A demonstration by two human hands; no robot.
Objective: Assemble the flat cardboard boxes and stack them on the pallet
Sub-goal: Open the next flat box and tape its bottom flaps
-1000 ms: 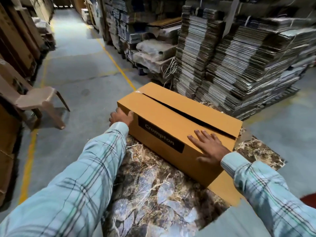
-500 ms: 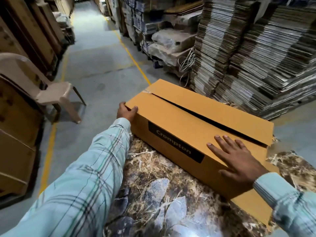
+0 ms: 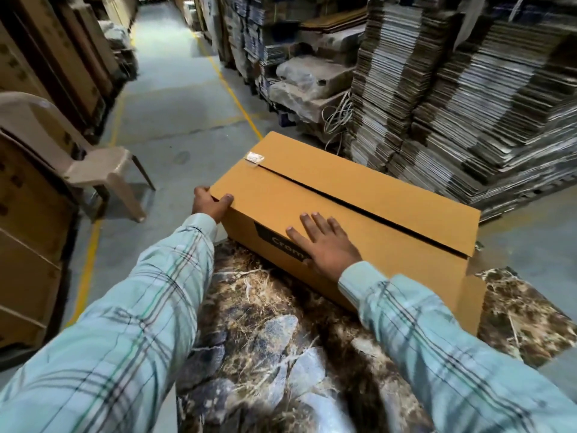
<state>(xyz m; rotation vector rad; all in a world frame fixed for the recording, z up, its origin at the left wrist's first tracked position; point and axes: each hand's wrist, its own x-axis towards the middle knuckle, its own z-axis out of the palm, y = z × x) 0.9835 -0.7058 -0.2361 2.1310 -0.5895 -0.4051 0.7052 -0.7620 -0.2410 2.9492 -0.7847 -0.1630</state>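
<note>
Box (image 3: 359,210) on table (image 3: 265,354), chair (image 3: 93,170) to its left, flat cardboard stacks (image 3: 468,104) behind right.

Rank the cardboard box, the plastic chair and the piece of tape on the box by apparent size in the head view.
1. cardboard box, largest, though it is nearest the camera.
2. plastic chair, partly cut off at the left edge.
3. piece of tape, clearly smallest.

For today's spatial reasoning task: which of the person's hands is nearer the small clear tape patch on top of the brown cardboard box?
Left. The left hand holds the box's corner just below the tape patch; the right hand lies flat further along the brown cardboard box.
</note>
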